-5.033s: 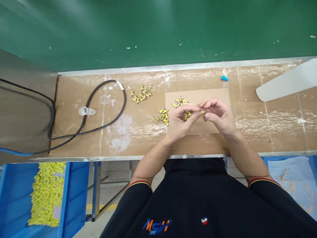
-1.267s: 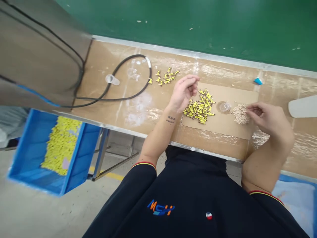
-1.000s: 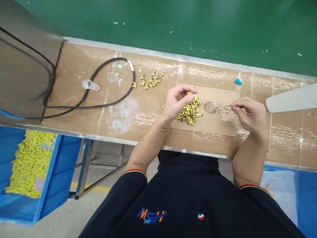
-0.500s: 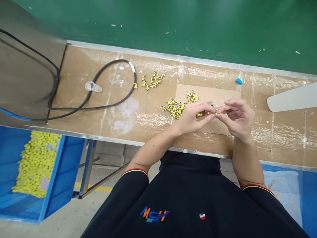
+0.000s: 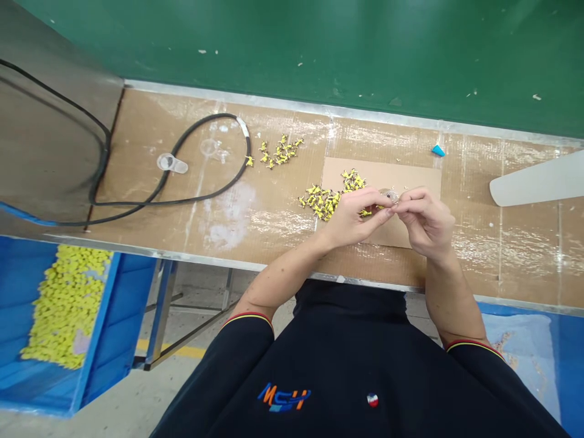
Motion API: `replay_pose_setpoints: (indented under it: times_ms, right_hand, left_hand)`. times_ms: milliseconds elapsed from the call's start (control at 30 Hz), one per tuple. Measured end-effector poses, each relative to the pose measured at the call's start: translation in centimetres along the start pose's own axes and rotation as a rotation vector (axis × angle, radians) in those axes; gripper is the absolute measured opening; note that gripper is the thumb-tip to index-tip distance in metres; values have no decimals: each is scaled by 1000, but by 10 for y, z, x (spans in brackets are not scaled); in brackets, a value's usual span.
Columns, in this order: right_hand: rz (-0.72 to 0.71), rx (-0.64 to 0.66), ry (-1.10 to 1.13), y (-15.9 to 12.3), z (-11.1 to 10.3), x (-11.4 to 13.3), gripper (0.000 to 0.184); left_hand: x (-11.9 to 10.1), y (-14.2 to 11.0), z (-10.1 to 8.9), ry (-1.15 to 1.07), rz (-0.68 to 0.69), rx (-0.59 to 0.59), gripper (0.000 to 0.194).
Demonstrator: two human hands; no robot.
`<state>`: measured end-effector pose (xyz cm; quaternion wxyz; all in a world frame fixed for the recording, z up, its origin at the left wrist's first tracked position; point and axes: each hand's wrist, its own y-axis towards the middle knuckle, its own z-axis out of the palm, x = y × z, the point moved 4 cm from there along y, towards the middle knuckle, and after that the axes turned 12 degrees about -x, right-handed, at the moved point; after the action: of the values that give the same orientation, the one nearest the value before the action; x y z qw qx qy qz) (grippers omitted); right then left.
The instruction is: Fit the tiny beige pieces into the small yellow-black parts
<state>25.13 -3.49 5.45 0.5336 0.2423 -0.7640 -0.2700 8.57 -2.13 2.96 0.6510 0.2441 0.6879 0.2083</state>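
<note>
Left hand (image 5: 353, 218) meets right hand (image 5: 427, 220), both pinched, contents indiscernible; yellow-and-black pieces (image 5: 323, 202) lie at the nearer left's ten o'clock.

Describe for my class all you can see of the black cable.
The black cable looks slim and rubbery, with a white band on its bend and a blue stretch at far left. It lies in a loose loop on the bench, crossing itself; both runs leave the picture at left. A clear cup overlaps it; a small yellow piece appears to touch it.
</note>
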Motion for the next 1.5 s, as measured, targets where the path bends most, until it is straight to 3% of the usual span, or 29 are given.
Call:
replay_pose_setpoints:
  times_ms: [167, 333, 700, 867, 1200, 1367, 1500]
  right_hand:
    - [45, -50, 88, -1, -1, -3, 23]
    - [116, -107, 96, -1, -4, -7, 12]
    - [201, -59, 208, -2, 1, -12, 9]
    - [141, -43, 166, -1, 0, -7, 17]
    - [-74, -41, -49, -4, 2, -2, 14]
    - [-49, -43, -130, -3, -4, -2, 9]
    - [59, 10, -312, 4, -22, -15, 8]
  left_hand:
    - [1, 1, 0, -47, -29, -9, 13]
    - [-3, 3, 0, -66, 18, -44, 7]
    - [-6, 1, 0, -93, 74, -23, 3]
    - [-6, 2, 0, -109, 63, 13, 7]
    - [3, 2, 0, -239, -133, 89, 24]
    - [10, 1, -1, -237, -238, 93, 32]
    - [22, 5, -12, -215, -334, -42, 35]
